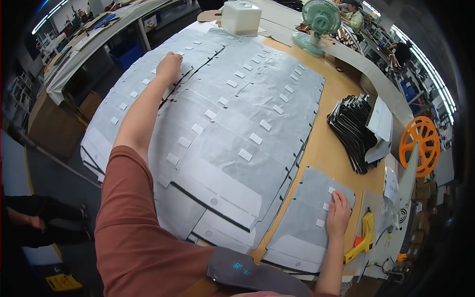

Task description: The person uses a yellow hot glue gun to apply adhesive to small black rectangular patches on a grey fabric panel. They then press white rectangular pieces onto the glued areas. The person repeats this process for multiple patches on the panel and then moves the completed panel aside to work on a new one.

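At eleven o'clock, the left hand [169,68], with the arm stretched far over the large grey panels [225,143] and with fingers curled down beside a row of small white tabs [134,94]. Not possible to tell if released or pinching something, because of the hidden fingertips. At four o'clock, the right hand [339,214], lying on a separate grey panel [297,210], with fingers slightly bent and together at a white tab [331,190]. Here also, not possible to tell grasp from light touch. Around the centre, the large grey panels, overlapping, with black marks along the edges and many white tabs in lines. Between four and five o'clock, the separate grey panel, flat on the tan bench [319,148], with a dark strip at the lower edge. Just beside it, at four o'clock, a yellow gun-shaped tool [367,230]. At three o'clock, a stack of dark and white pieces [349,138]. At twelve o'clock, a whitish container [241,18]; at one o'clock, a green fan [321,17].
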